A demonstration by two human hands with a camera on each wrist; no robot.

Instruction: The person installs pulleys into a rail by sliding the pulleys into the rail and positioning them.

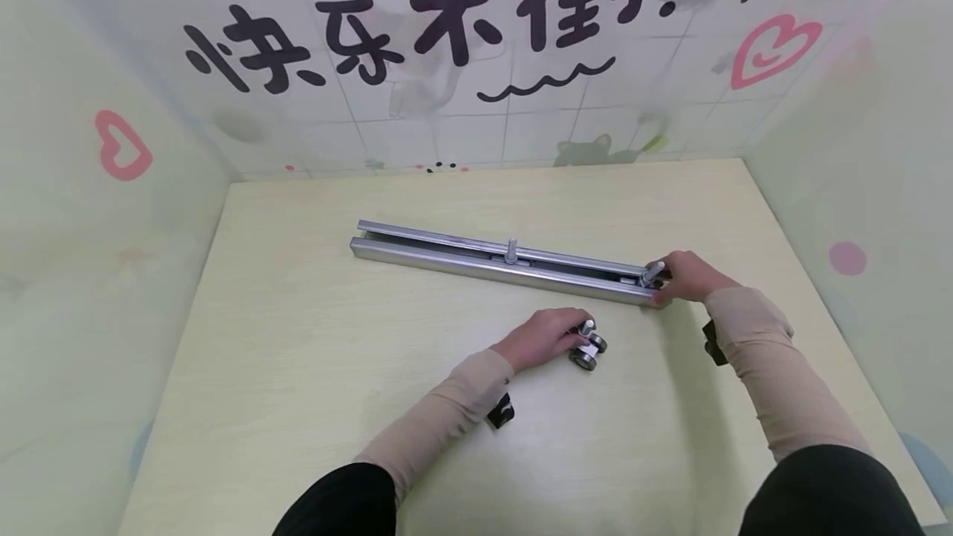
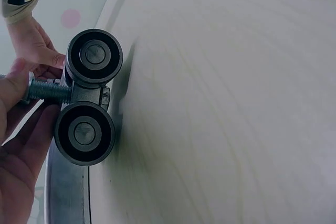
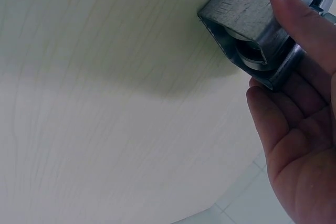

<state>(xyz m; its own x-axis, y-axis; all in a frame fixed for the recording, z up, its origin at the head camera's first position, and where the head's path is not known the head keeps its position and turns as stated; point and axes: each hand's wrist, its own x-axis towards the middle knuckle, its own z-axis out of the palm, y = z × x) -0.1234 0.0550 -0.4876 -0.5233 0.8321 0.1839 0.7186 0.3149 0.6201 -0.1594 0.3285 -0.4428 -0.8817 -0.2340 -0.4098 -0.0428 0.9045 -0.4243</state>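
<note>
My left hand (image 1: 547,337) pinches the threaded bolt of a roller trolley (image 1: 584,360) just in front of the rail. In the left wrist view, the trolley's dark-rimmed wheels (image 2: 85,134) face the camera, and fingers lie along the bolt (image 2: 50,91). A silver channel rail (image 1: 447,268) lies slanted on the table, slot upward. My right hand (image 1: 692,275) grips its right end, thumb on one side and fingers on the other. Inside that end, the right wrist view shows part of a wheel (image 3: 257,62). Bolts stick up from the slot at mid-rail (image 1: 511,251) and at the right end (image 1: 653,273).
The pale wooden table (image 1: 298,354) is bounded by a back wall (image 1: 447,135) with black lettering and by pale side walls. Black wrist mounts (image 1: 501,411) sit under both sleeves.
</note>
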